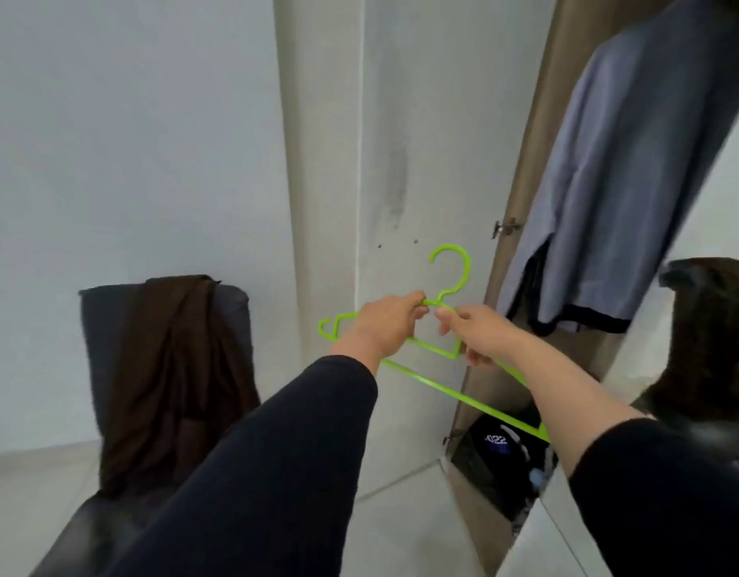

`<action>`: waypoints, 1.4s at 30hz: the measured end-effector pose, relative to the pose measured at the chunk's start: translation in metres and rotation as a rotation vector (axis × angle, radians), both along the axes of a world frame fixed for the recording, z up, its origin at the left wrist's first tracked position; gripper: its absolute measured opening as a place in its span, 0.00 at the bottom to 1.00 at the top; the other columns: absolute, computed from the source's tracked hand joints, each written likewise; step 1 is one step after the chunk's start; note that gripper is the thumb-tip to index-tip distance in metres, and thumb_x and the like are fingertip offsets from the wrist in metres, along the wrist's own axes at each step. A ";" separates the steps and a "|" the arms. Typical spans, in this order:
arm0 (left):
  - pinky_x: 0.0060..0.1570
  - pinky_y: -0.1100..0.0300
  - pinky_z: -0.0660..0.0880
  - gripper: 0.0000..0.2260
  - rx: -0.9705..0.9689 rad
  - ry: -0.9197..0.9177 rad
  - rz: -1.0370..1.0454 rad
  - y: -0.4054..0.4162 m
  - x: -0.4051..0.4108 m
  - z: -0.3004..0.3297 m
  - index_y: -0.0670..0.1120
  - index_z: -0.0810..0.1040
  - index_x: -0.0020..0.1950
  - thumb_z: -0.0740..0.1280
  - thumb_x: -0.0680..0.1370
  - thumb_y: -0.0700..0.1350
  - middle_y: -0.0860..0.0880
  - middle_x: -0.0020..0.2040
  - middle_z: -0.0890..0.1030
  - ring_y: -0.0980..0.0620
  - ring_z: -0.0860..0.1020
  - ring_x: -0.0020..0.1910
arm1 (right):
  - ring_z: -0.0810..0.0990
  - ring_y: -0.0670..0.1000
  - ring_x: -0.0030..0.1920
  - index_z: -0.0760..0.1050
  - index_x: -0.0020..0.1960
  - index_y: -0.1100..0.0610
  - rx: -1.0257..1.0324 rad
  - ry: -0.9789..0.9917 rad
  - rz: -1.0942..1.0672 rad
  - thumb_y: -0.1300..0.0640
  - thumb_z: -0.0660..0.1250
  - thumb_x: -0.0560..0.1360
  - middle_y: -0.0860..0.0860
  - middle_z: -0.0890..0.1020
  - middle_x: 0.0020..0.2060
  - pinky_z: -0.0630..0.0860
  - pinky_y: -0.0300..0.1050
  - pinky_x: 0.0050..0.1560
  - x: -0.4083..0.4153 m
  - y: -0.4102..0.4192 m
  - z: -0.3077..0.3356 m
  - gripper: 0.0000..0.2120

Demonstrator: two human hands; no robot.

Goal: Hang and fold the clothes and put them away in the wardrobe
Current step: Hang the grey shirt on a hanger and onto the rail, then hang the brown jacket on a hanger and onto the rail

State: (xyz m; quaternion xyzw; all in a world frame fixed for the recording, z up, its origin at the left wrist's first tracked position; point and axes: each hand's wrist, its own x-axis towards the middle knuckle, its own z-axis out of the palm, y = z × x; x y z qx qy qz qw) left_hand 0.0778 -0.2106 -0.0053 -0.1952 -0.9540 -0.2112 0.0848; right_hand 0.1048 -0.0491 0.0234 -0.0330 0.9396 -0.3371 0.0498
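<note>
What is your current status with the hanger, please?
Left hand and right hand both gripping green hanger, nothing on it. Brown garment draped on chair. Nothing in the way.

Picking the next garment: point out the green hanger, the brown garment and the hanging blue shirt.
green hanger (453,266), head view, hook.
brown garment (168,368), head view, middle, draped over chair.
blue shirt (617,168), head view, body.
</note>
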 end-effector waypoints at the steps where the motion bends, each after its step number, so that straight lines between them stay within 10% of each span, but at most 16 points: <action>1: 0.48 0.51 0.74 0.09 0.023 -0.028 0.051 -0.014 0.015 -0.001 0.47 0.71 0.51 0.55 0.82 0.51 0.45 0.46 0.82 0.43 0.78 0.48 | 0.72 0.48 0.21 0.75 0.50 0.55 -0.017 -0.053 0.057 0.42 0.54 0.80 0.53 0.77 0.34 0.65 0.35 0.19 0.003 -0.013 -0.003 0.19; 17: 0.50 0.46 0.74 0.07 0.023 0.045 0.496 -0.235 0.088 -0.023 0.46 0.71 0.52 0.59 0.81 0.49 0.45 0.48 0.81 0.42 0.78 0.49 | 0.61 0.48 0.25 0.74 0.54 0.55 -0.028 -0.231 0.482 0.48 0.51 0.82 0.51 0.74 0.32 0.58 0.37 0.24 0.009 -0.248 -0.045 0.16; 26: 0.55 0.47 0.72 0.18 0.090 0.068 0.689 -0.351 0.016 -0.062 0.48 0.67 0.68 0.59 0.80 0.54 0.49 0.66 0.68 0.47 0.66 0.63 | 0.63 0.49 0.27 0.63 0.32 0.56 -0.069 -0.039 0.211 0.48 0.49 0.82 0.53 0.68 0.28 0.58 0.41 0.28 -0.072 -0.314 -0.084 0.23; 36: 0.61 0.46 0.69 0.17 0.237 -0.107 0.774 -0.394 -0.104 -0.089 0.48 0.67 0.68 0.62 0.79 0.48 0.47 0.70 0.62 0.46 0.60 0.69 | 0.68 0.54 0.42 0.69 0.44 0.55 -0.207 -0.053 0.008 0.43 0.49 0.81 0.56 0.72 0.42 0.61 0.41 0.32 -0.160 -0.378 -0.127 0.18; 42: 0.71 0.37 0.48 0.29 0.229 -0.157 0.905 -0.412 -0.157 -0.081 0.47 0.54 0.77 0.60 0.79 0.54 0.45 0.78 0.46 0.43 0.45 0.77 | 0.78 0.60 0.46 0.77 0.54 0.63 -0.190 0.041 -0.029 0.47 0.49 0.82 0.61 0.80 0.44 0.74 0.50 0.51 -0.162 -0.392 -0.137 0.25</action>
